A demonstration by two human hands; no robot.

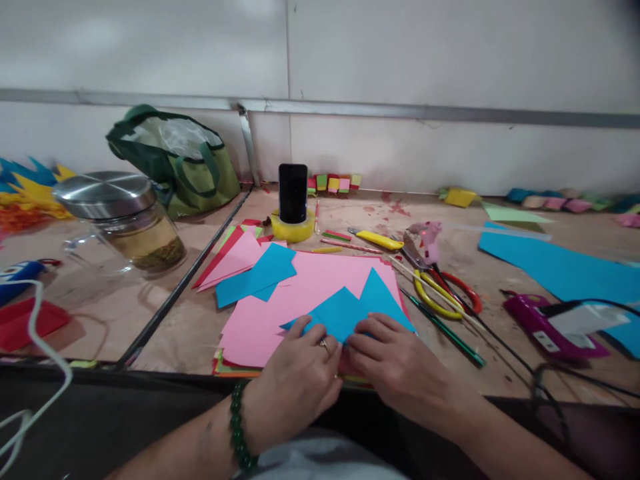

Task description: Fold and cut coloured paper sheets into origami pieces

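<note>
Both hands are at a blue paper piece with pointed corners, over a stack of pink sheets at the table's front edge. My left hand, with a ring and a green bead bracelet, has its fingers curled on the paper's left part. Close beside it, my right hand bends its fingers over the right part. The thumbs are mostly hidden. A blue triangle rises behind my right hand. More blue cut paper lies at the stack's upper left, over pink and red pieces.
A phone stands in a yellow tape roll. To the right are a yellow cutter, scissors, a pink glue gun, a purple power strip and cables. A glass jar and green bag stand left.
</note>
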